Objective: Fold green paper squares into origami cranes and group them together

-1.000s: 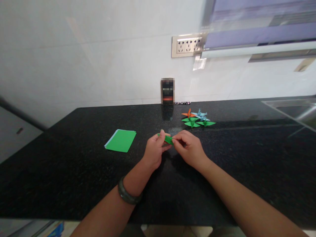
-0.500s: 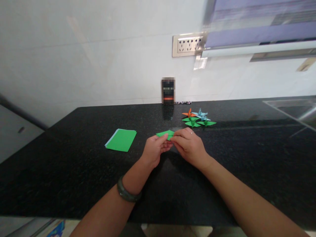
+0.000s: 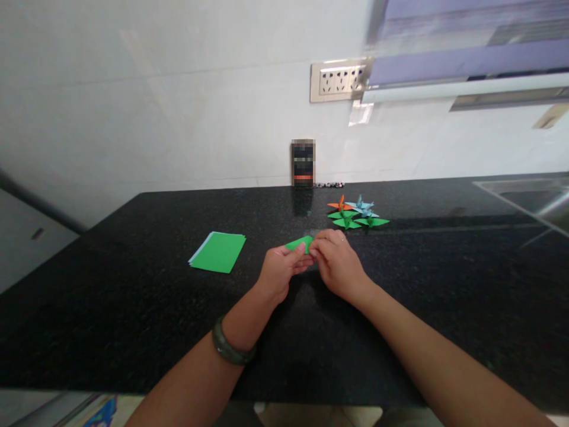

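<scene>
A small piece of folded green origami paper (image 3: 296, 243) is held between my two hands, above the dark countertop. My left hand (image 3: 281, 265) pinches it from the left, thumb on top and fingers beneath. My right hand (image 3: 338, 261), with a ring on one finger, grips the paper's right end between thumb and fingertips, which hide that end. Beyond my right hand stand several folded paper cranes: an orange one (image 3: 341, 205), light blue ones (image 3: 365, 210) and green ones (image 3: 346, 222).
A stack of square paper (image 3: 219, 252), green on top, lies left of my hands on the black countertop (image 3: 133, 296). Against the wall leans a phone (image 3: 303, 165) with a blurred screen and a beaded strap (image 3: 330, 185). A sink (image 3: 533, 193) is at the far right.
The green paper is tilted differently and its left tip shows less. My right fingers have curled tighter around its right end; my left hand has barely shifted.
</scene>
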### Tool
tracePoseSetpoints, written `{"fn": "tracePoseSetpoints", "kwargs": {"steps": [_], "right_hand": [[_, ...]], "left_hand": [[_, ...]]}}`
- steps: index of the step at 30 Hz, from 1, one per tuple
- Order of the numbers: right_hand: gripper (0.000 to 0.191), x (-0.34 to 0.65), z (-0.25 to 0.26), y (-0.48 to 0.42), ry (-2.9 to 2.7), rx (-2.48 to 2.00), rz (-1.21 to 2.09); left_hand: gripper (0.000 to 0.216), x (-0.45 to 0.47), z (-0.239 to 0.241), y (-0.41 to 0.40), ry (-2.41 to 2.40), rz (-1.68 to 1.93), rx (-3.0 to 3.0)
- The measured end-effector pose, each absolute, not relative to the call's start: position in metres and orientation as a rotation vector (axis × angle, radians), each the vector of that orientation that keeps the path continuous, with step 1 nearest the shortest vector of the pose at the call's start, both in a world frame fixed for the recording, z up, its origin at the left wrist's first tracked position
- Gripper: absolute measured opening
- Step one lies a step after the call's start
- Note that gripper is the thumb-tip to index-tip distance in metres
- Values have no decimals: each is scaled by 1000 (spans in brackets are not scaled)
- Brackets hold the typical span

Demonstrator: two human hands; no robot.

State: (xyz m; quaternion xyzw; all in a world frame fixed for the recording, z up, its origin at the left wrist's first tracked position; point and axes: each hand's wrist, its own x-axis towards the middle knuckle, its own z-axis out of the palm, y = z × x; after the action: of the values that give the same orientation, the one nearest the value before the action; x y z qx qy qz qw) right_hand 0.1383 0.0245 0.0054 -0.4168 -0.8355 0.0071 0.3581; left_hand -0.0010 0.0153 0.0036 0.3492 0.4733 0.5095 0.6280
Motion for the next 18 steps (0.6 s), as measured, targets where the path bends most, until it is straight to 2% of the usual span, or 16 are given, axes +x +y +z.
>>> {"fn": "tracePoseSetpoints", "kwargs": {"steps": [5,18], "right_hand": [[15,137,1,26,-2064,-1099,220],[11,137,0,27,-1895,-1064,357]], "left_hand": [[30,0,1,15,1093,1171,812],[29,2,3,14,1037,1201,856]]}}
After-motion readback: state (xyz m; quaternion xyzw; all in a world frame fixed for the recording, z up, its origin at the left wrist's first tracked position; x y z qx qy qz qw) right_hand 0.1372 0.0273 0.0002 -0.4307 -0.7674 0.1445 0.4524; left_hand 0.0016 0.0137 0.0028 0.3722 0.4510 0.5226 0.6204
